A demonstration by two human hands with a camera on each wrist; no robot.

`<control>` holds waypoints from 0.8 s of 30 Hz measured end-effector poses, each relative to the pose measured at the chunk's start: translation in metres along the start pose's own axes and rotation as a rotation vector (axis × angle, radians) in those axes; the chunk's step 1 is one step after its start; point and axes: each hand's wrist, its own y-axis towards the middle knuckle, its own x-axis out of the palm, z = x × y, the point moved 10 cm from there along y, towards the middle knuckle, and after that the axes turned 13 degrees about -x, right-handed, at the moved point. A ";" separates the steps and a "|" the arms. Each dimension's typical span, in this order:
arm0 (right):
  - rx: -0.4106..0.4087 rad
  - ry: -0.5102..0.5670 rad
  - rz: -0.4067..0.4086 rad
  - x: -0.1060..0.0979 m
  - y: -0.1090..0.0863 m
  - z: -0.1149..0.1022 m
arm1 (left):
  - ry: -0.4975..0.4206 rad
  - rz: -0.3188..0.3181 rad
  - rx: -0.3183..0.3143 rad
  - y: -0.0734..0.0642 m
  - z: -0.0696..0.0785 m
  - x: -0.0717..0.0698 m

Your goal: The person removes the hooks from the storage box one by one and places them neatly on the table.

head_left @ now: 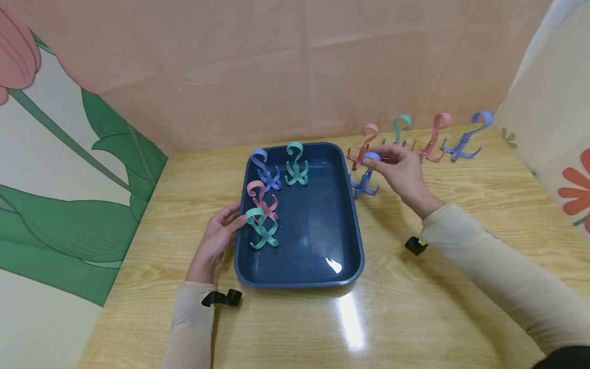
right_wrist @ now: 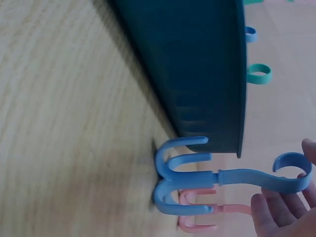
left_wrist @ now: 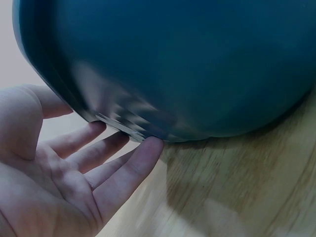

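A dark blue tray (head_left: 311, 225) lies on the table. My left hand (head_left: 217, 238) is at its left side, thumb at the rim and fingertips (left_wrist: 150, 148) against the outer wall. My right hand (head_left: 403, 171) pinches the curled top of a blue four-pronged hanging hook (right_wrist: 185, 177). That hook is upright beside the tray's right wall, its prongs close to the tabletop. Inside the tray, toward the left and back, are a blue hook (head_left: 268, 177), a pink hook (head_left: 266, 209), and two green hooks, one near the front (head_left: 264, 236) and one behind (head_left: 296, 171).
Right of the tray along the back stand a pink hook (head_left: 361, 154), a partly hidden green hook (head_left: 401, 125), another pink hook (head_left: 430, 146) and a blue hook (head_left: 462, 146). A pink-covered wall (head_left: 239, 77) rises behind the table (head_left: 193, 177).
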 end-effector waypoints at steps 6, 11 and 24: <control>-0.042 -0.067 0.013 -0.007 0.008 -0.020 | -0.005 -0.004 -0.023 -0.001 0.002 0.000; -0.082 -0.068 0.006 -0.002 0.011 -0.057 | 0.000 -0.009 -0.038 -0.007 0.007 0.003; -0.180 0.030 -0.079 0.057 0.017 -0.130 | -0.003 -0.006 -0.021 0.001 -0.002 0.000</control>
